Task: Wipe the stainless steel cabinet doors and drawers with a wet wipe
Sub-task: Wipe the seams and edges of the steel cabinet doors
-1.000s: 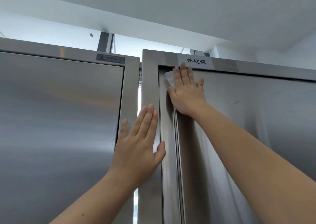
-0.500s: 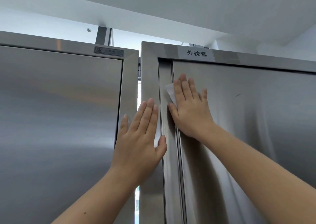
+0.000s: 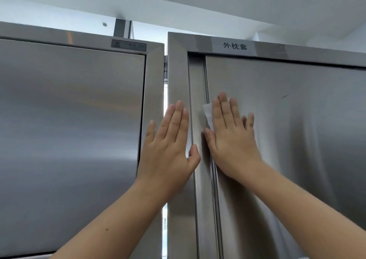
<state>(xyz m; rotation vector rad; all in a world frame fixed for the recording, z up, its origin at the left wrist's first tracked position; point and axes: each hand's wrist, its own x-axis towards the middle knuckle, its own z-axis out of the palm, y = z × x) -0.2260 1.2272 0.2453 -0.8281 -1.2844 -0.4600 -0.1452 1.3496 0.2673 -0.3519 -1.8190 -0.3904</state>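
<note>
Two tall stainless steel cabinets fill the view. My right hand (image 3: 231, 138) lies flat with straight fingers on the right cabinet door (image 3: 297, 132), near its left edge, pressing a white wet wipe (image 3: 208, 114) against the steel; only a corner of the wipe shows left of my fingers. My left hand (image 3: 170, 146) rests flat and open on the right cabinet's frame (image 3: 177, 76), spanning the gap toward the left cabinet, and holds nothing. The left cabinet door (image 3: 69, 130) is untouched.
A narrow bright gap (image 3: 164, 92) separates the two cabinets. A white label with black characters (image 3: 234, 46) sits on the right cabinet's top rail, a small nameplate (image 3: 128, 45) on the left one. A white ceiling is close above.
My right hand has slid down the door's left edge with the wipe, away from the top corner. My left hand has stayed on the frame.
</note>
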